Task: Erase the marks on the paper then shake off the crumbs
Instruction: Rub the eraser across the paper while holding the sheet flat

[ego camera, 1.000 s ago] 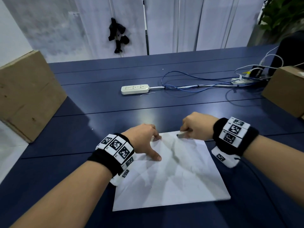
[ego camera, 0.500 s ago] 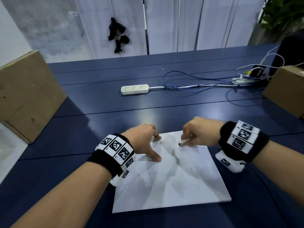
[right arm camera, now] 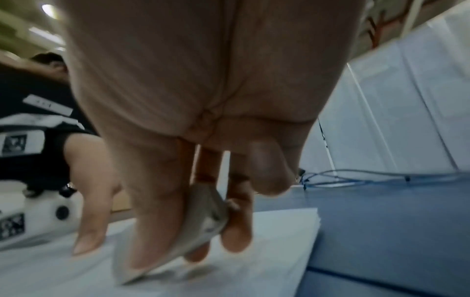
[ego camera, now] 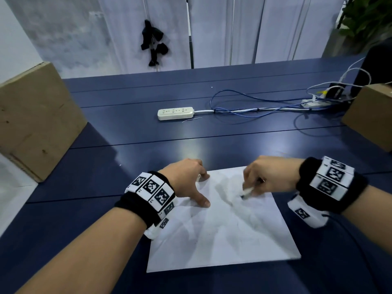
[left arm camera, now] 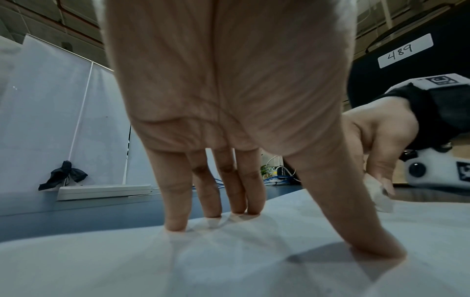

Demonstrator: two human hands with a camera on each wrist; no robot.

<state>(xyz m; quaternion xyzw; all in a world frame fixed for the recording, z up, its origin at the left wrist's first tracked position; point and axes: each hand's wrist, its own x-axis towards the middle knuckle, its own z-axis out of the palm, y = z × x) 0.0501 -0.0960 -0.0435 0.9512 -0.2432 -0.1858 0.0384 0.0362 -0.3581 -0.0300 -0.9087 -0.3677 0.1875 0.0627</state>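
A white sheet of paper [ego camera: 224, 234] lies flat on the dark blue table [ego camera: 127, 132], with faint grey smudges near its far middle. My left hand [ego camera: 191, 183] presses its straight fingertips [left arm camera: 175, 225] and thumb onto the paper's far left corner. My right hand [ego camera: 267, 177] pinches a white eraser [ego camera: 247, 192] between thumb and fingers, its tip on the paper in the smudged area. The eraser [right arm camera: 175, 237] looks flat and worn in the right wrist view, which is blurred; the paper [right arm camera: 229, 271] lies beneath it.
A white power strip [ego camera: 175, 113] with blue and white cables [ego camera: 254, 107] lies further back on the table. Cardboard boxes stand at the left [ego camera: 36, 119] and right [ego camera: 371, 115] edges. White partition panels [ego camera: 222, 30] close off the back.
My right hand has slid the eraser toward me and a little right across the paper. The left hand has stayed in place on the corner.
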